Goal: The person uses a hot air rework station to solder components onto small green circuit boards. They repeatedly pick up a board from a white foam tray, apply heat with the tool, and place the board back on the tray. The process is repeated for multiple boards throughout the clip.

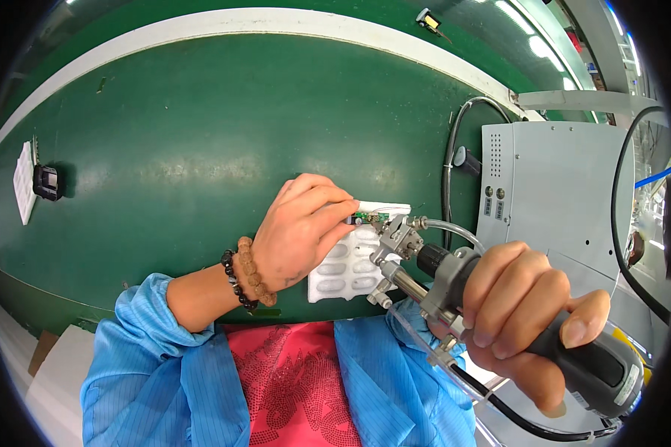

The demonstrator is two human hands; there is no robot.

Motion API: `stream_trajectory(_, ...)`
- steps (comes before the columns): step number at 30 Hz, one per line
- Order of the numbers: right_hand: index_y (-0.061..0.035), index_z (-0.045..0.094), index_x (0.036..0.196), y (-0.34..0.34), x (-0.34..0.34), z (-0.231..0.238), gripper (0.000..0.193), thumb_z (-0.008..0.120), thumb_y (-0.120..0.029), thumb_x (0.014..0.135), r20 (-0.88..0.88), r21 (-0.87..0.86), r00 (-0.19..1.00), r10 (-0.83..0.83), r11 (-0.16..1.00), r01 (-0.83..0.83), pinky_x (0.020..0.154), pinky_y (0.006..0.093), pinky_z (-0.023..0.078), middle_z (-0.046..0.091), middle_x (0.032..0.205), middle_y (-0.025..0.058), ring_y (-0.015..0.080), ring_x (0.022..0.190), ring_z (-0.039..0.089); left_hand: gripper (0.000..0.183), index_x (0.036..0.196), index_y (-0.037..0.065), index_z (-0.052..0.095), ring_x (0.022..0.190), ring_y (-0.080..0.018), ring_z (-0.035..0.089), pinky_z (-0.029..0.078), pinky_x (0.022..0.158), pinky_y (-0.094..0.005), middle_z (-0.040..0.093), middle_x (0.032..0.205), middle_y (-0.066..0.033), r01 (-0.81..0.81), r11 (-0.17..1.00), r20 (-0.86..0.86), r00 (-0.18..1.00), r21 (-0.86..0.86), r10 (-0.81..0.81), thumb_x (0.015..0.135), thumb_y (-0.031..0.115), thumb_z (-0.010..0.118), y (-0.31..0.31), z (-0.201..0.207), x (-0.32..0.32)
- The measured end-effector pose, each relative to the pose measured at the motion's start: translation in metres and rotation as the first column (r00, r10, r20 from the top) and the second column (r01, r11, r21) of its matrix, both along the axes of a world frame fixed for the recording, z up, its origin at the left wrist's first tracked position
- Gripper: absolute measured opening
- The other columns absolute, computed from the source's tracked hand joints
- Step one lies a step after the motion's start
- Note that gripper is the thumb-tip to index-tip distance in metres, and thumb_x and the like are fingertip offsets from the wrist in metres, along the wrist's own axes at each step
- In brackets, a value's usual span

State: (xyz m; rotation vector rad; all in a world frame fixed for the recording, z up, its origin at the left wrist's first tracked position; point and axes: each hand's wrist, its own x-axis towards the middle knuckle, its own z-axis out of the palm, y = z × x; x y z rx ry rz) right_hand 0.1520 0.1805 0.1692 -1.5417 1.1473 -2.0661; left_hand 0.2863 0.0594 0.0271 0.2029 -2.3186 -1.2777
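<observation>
Between the thumb and fingers of my left hand (306, 227) is a small green circuit board (371, 217), held over the far edge of a white moulded tray (334, 277). The tray has rows of oval pockets. My fingers cover the board's left part. My right hand (525, 320) is closed round the dark grip of an electric screwdriver (600, 365) with a metal feed head (401, 240). The driver slants up and to the left, and its head meets the board's right end. Whether the tip touches a screw is hidden.
A grey metal control box (555, 186) stands at the right, with a black cable (449, 164) along its left side. A clear hose (455, 229) runs to the driver's head. Far left, a black housing (48, 182) sits beside a white piece (24, 183) on the green tabletop (201, 127).
</observation>
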Motion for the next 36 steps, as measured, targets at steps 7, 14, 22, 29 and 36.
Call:
stream_trajectory(7,-0.0122,0.046,0.115,-0.016,0.004,-0.003,0.051,0.069,-0.049,0.088,0.017,0.019,1.000,-0.011,1.000,0.011,0.044,0.0207,0.046,0.055,0.066,-0.0032,0.0074,0.051,0.054,0.033,0.103,0.003,0.069,0.099,-0.0288,0.060,0.049,0.085,-0.0394,0.067,0.102,-0.0084,-0.008,1.000,0.010,1.000,0.017,0.008,0.071,0.004,0.078,-0.004,0.004,0.003)
stream_trajectory(14,-0.0122,0.046,0.113,-0.025,0.005,-0.003,0.048,0.069,-0.046,0.089,0.021,0.063,1.000,0.018,0.998,-0.019,0.045,0.0212,0.046,0.055,0.066,-0.0033,0.0074,0.051,0.054,0.034,0.102,0.002,0.069,0.098,-0.0285,0.061,0.049,0.085,-0.0395,0.067,0.100,-0.0085,-0.003,0.999,0.002,1.000,0.044,0.003,0.070,0.002,0.078,-0.007,0.006,0.005)
stream_trajectory(22,-0.0119,0.045,0.112,-0.031,0.009,0.003,0.043,0.068,-0.042,0.091,0.031,0.127,0.999,0.011,0.992,-0.015,0.045,0.0232,0.043,0.053,0.065,-0.0034,0.0083,0.049,0.051,0.034,0.101,0.001,0.069,0.092,-0.0296,0.062,0.052,0.080,-0.0386,0.067,0.095,-0.0106,0.018,0.997,-0.038,0.999,0.075,-0.015,0.068,0.001,0.078,-0.010,0.007,0.005)
stream_trajectory(29,-0.0110,0.050,0.110,0.026,0.000,0.026,0.045,0.077,-0.036,0.085,0.049,-0.092,0.997,-0.063,0.993,0.067,0.051,0.0200,0.044,0.053,0.062,-0.0030,0.0071,0.051,0.052,0.031,0.101,0.000,0.069,0.094,-0.0303,0.063,0.053,0.081,-0.0389,0.067,0.099,-0.0120,-0.004,1.000,-0.023,1.000,0.014,0.004,0.072,0.004,0.079,-0.007,0.000,0.006)
stream_trajectory(36,-0.0094,0.049,0.122,0.069,-0.005,0.046,0.049,0.066,-0.044,0.092,-0.013,-0.060,0.998,0.066,0.996,-0.067,0.048,0.0249,0.043,0.053,0.075,0.0016,0.0143,0.054,0.052,0.027,0.101,0.003,0.073,0.090,-0.0286,0.063,0.051,0.081,-0.0375,0.069,0.100,-0.0120,-0.067,0.997,0.068,0.996,0.041,0.064,0.076,0.012,0.080,-0.022,0.043,0.004)
